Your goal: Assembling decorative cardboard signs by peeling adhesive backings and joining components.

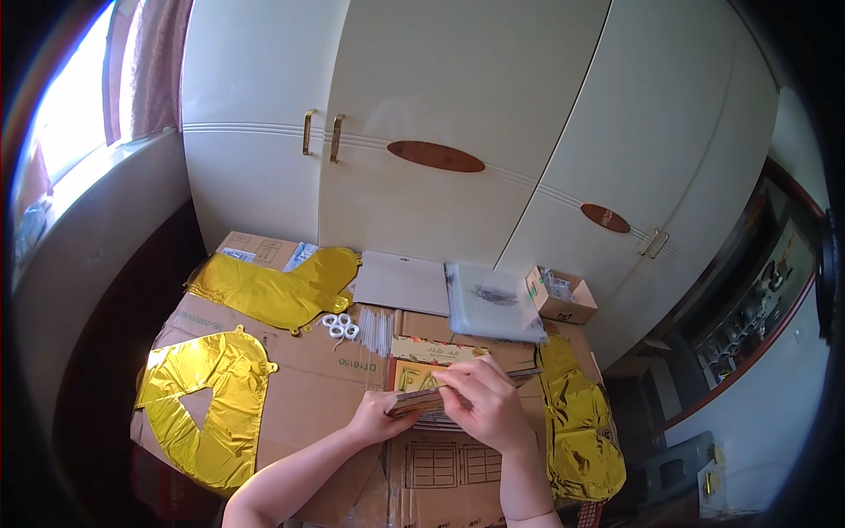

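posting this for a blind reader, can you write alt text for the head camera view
Two bare hands, left hand and right hand, hold a stack of printed cards over a cardboard-covered table. Gold foil balloons lie flat around it, before white wardrobe doors.

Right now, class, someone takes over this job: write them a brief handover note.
Left hand: holds the left end of a stack of printed cards.
Right hand: fingers lie on top of the stack, gripping it.
Around them, on the cardboard table: gold foil balloons, small white rolls, a pile of clear bags.
Done: balloons laid out flat.
Left: the cards are not yet set down.
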{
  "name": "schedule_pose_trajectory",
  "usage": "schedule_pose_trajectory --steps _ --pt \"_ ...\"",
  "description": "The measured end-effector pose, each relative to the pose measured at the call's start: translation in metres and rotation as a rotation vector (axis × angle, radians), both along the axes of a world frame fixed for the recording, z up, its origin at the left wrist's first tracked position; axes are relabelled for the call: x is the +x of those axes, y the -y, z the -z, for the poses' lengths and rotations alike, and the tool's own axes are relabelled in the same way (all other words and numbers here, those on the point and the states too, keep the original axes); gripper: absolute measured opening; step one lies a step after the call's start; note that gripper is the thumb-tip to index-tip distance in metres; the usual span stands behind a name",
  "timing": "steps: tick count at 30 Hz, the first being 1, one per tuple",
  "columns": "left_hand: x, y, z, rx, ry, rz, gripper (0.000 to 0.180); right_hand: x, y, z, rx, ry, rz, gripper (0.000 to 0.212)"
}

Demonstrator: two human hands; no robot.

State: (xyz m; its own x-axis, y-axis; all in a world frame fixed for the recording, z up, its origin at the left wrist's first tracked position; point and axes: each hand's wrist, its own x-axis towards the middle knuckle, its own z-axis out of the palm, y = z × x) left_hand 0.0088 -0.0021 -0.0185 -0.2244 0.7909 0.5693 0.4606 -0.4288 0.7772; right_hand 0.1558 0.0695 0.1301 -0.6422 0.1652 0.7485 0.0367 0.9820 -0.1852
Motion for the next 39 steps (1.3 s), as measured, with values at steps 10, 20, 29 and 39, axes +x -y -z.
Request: schedule_pose_trajectory --steps 10,20,29,39 --pt "0.001 0.0 -0.003 0.015 -0.01 0.01 0.017 0.003 0.002 0.002 0.005 0.04 -0.042 0.013" --pt "-0.003 0.001 0.005 -0.053 -0.095 0.009 0.02 0.002 0.01 -0.001 -0.033 0.063 -0.018 0.01" --pt "-0.002 0.003 0.001 -0.061 -0.066 0.015 0.016 0.0 0.013 0.002 0.028 0.056 0.023 0.009" --pt "0.0 -0.003 0.008 0.027 -0.038 -0.009 0.014 0.005 0.006 0.007 -0.23 -0.093 0.032 0.008"
